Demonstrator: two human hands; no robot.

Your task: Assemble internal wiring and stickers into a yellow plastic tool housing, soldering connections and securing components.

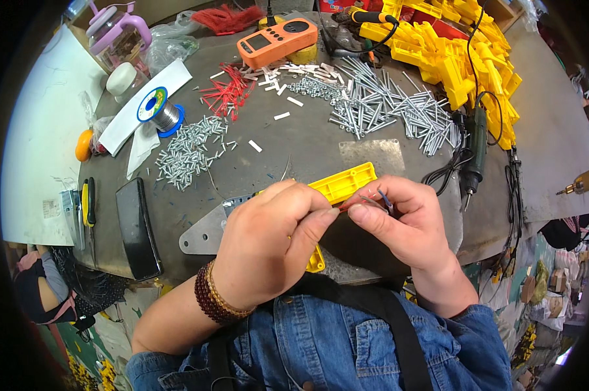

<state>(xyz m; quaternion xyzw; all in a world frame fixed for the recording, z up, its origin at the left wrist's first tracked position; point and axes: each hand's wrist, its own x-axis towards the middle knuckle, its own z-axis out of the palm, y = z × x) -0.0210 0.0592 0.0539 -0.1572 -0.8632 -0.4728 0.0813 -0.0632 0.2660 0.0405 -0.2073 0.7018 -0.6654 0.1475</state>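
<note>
The left hand [258, 225] and right hand [408, 218] pinch thin wires [384, 196] over the near table [247, 168]; a yellow plastic part [346, 182] lies just beyond.

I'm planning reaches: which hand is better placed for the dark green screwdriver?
Probably the right hand: the dark green screwdriver is to its right, with the left hand farther away.

The centre is filled by a dark grey worktable [275, 135], flanked by a white panel [37, 150] at left and a grey panel [548, 104] at right, while greenish floor [85, 343] is glimpsed at lower left.
</note>
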